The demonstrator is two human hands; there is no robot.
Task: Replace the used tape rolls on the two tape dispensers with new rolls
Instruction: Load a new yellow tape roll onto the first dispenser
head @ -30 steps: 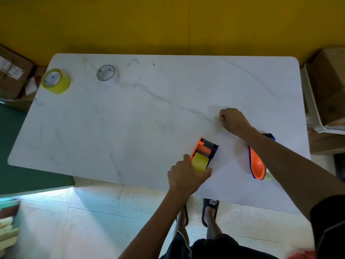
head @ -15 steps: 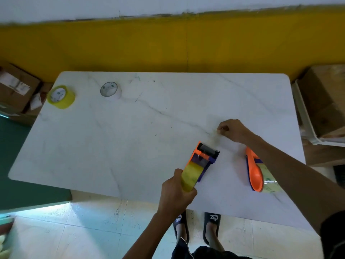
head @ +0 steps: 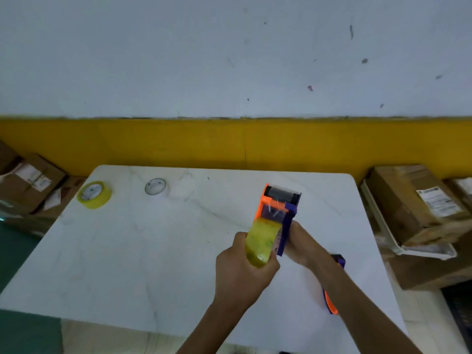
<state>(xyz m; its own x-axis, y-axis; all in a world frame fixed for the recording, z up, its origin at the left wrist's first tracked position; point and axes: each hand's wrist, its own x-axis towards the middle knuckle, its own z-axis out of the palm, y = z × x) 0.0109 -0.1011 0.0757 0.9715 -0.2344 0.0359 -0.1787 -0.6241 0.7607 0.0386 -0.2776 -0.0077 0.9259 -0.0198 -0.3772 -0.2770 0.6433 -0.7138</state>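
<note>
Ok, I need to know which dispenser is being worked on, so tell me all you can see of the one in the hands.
The held tape dispenser is plastic, orange on one side and purple on the other, with a dark roller at its far end. It carries a yellowish translucent tape roll. It is lifted above the white table, roller end pointing away. The left hand grips the roll end; the right hand holds the purple side.

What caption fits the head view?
Both hands lift an orange-purple tape dispenser above the white table.
</note>
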